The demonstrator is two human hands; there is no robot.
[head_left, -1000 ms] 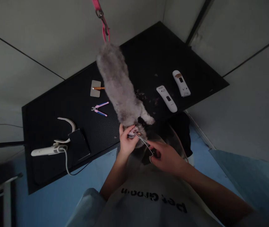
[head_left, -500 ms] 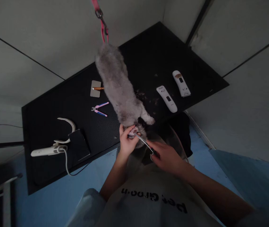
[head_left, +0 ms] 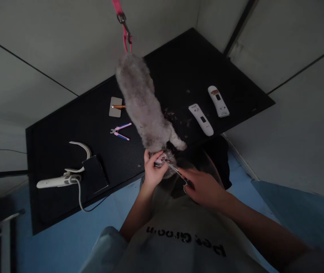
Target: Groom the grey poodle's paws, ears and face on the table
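Observation:
A grey, fluffy animal (head_left: 140,100) stretches across the black table, its far end by a pink strap (head_left: 117,7) with a metal clip. My left hand (head_left: 154,168) is closed on the animal's ear, whose pinkish inner side (head_left: 160,160) shows between the fingers. In my right hand (head_left: 203,185) is a thin metal tool with finger loops (head_left: 176,169); its tip reaches the ear. Whether the tool's blades are parted is too small to tell. Part of the animal's head is hidden by my left hand.
Two white clippers (head_left: 201,120) (head_left: 218,101) lie right on the black table (head_left: 190,57), near loose hair. To the left are pink-and-blue nail clippers (head_left: 121,131), a slicker brush (head_left: 115,107), a dark flat object (head_left: 95,173) and a white corded device (head_left: 58,181).
My right hand and the tool have shifted slightly to the right, the tip a little away from the middle of the ear. My left hand keeps its hold.

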